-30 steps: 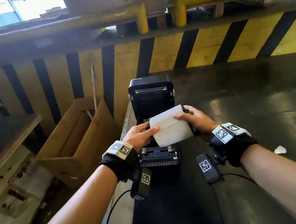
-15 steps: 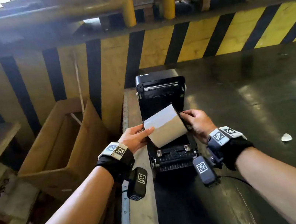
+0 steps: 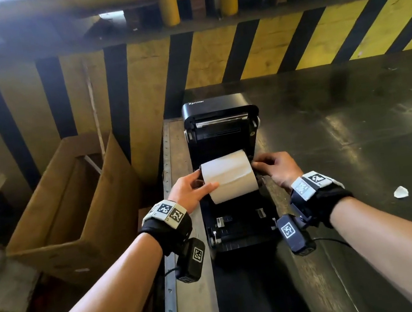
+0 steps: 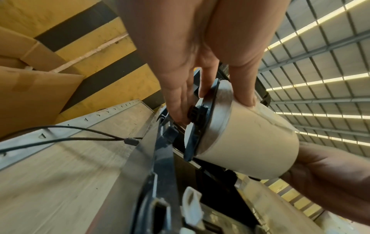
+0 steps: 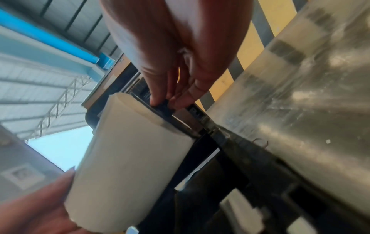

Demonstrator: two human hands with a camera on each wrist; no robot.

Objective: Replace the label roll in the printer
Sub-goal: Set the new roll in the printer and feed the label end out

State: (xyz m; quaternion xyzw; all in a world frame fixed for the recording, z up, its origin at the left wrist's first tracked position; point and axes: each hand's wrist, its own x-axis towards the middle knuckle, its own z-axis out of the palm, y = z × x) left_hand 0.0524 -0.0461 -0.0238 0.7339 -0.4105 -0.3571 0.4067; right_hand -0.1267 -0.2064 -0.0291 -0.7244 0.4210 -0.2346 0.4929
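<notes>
A black label printer (image 3: 220,115) stands with its lid raised at the left edge of a dark table. A white label roll (image 3: 228,176) on a black spindle hangs level over the printer's open bay. My left hand (image 3: 191,188) holds the roll's left end, thumb on the paper (image 4: 245,98) and fingers against the black end disc (image 4: 200,114). My right hand (image 3: 274,169) pinches the black spindle end (image 5: 166,104) at the roll's (image 5: 130,158) right side. The bay floor under the roll is hidden.
An open cardboard box (image 3: 72,204) stands left of the table, below its edge. A yellow and black striped wall (image 3: 289,42) rises behind the printer. A small white scrap (image 3: 401,192) lies on the table at right. Thin black cables (image 4: 80,134) run along the table's metal edge.
The roll has turned from a tilt to level and come down closer to the printer's bay. Both hands shifted to its two ends. The head view moved nearer.
</notes>
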